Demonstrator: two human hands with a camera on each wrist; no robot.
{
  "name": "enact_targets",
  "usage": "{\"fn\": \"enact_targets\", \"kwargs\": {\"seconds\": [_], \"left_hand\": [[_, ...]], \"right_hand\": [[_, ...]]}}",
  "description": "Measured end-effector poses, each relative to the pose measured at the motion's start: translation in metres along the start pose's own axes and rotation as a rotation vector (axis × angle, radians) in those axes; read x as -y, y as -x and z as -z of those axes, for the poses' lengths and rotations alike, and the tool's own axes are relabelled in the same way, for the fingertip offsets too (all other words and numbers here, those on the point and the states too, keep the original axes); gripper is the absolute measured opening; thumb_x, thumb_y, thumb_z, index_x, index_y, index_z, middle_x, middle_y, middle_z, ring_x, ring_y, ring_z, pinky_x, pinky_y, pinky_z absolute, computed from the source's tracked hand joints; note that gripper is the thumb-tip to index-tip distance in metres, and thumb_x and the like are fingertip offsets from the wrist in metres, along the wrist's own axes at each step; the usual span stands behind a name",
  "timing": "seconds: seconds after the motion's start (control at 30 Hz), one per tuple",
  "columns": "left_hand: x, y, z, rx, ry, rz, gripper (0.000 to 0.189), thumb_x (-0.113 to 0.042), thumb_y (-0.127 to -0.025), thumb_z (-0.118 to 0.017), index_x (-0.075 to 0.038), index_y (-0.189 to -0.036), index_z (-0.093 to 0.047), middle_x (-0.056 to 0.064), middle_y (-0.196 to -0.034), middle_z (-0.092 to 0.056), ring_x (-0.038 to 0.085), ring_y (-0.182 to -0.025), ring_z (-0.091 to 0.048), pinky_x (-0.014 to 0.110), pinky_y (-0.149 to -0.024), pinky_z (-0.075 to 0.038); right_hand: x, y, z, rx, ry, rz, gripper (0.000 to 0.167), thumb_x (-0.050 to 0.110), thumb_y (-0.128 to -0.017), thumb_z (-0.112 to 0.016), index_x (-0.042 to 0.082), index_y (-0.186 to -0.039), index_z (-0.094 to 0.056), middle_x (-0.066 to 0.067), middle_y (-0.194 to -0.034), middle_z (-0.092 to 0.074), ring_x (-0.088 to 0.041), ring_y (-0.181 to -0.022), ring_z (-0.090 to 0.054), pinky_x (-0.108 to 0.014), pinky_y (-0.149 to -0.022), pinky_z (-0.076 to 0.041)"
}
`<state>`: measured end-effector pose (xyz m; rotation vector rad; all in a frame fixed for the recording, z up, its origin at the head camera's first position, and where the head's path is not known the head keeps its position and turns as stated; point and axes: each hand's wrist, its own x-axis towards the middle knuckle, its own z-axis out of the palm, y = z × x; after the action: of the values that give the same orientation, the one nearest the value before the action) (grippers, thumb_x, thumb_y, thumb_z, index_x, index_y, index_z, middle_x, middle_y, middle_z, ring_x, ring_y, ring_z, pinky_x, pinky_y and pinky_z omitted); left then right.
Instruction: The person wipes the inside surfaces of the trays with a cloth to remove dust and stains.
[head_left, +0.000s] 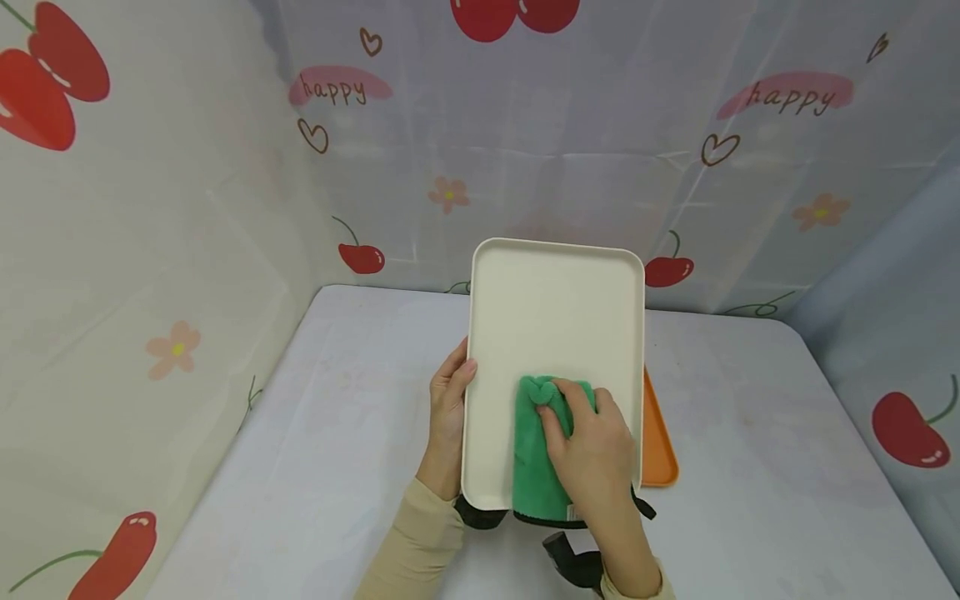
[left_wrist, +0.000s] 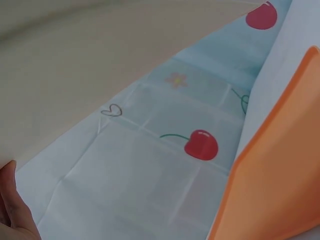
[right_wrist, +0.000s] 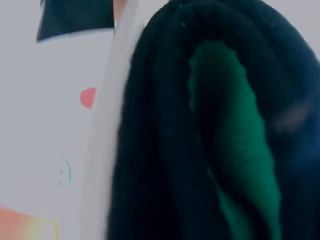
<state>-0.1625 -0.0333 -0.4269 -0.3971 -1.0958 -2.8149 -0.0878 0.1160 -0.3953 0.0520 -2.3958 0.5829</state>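
Observation:
A cream rectangular tray [head_left: 555, 317] with rounded corners is tilted up above the table, its inner face toward me. My left hand [head_left: 450, 417] grips its left edge, with the thumb on the rim. Against the lower part of the tray, my right hand [head_left: 596, 446] pinches a folded green cloth [head_left: 536, 467] with a dark edge. In the left wrist view the tray [left_wrist: 90, 65] spans the upper left and the left thumb [left_wrist: 15, 205] shows at its edge. The bunched cloth [right_wrist: 240, 135] fills most of the right wrist view.
An orange tray [head_left: 657, 442] lies on the white table [head_left: 750, 433], partly hidden behind the cream tray. Patterned curtains [head_left: 555, 167] with cherries and hearts stand at the back and sides. Black wrist camera mounts [head_left: 573, 562] sit under the wrists.

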Motion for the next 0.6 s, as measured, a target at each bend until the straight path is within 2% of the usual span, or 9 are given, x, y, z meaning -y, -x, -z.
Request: {"fn": "enact_targets", "kwargs": {"seconds": [0.2, 0.4, 0.6], "left_hand": [[-0.003, -0.001, 0.001, 0.018, 0.011, -0.008, 0.037, -0.002, -0.096, -0.047, -0.022, -0.117, -0.071, -0.006, -0.111, -0.072, 0.006, -0.094, -0.070, 0.020, -0.079, -0.058], [-0.006, 0.000, 0.001, -0.012, 0.020, -0.003, 0.035, -0.003, -0.096, -0.049, -0.022, -0.115, -0.071, -0.005, -0.110, -0.072, 0.007, -0.094, -0.070, 0.020, -0.079, -0.058], [-0.006, 0.000, 0.001, -0.003, 0.024, -0.006, 0.035, -0.002, -0.095, -0.050, -0.021, -0.117, -0.071, -0.005, -0.111, -0.072, 0.007, -0.094, -0.070, 0.021, -0.079, -0.058]], "right_hand": [[-0.021, -0.001, 0.010, 0.068, -0.010, -0.150, 0.030, 0.022, -0.083, -0.076, 0.010, -0.110, -0.069, -0.018, -0.080, -0.058, -0.030, -0.061, -0.053, -0.034, -0.046, -0.041], [-0.040, -0.003, 0.020, 0.106, 0.049, -0.275, 0.031, 0.025, -0.087, -0.071, 0.008, -0.113, -0.068, -0.022, -0.083, -0.061, -0.036, -0.066, -0.058, -0.045, -0.046, -0.045], [-0.047, -0.003, 0.021, 0.147, 0.055, -0.350, 0.034, 0.027, -0.090, -0.067, 0.007, -0.117, -0.067, -0.025, -0.089, -0.062, -0.040, -0.072, -0.060, -0.052, -0.050, -0.047]]}}
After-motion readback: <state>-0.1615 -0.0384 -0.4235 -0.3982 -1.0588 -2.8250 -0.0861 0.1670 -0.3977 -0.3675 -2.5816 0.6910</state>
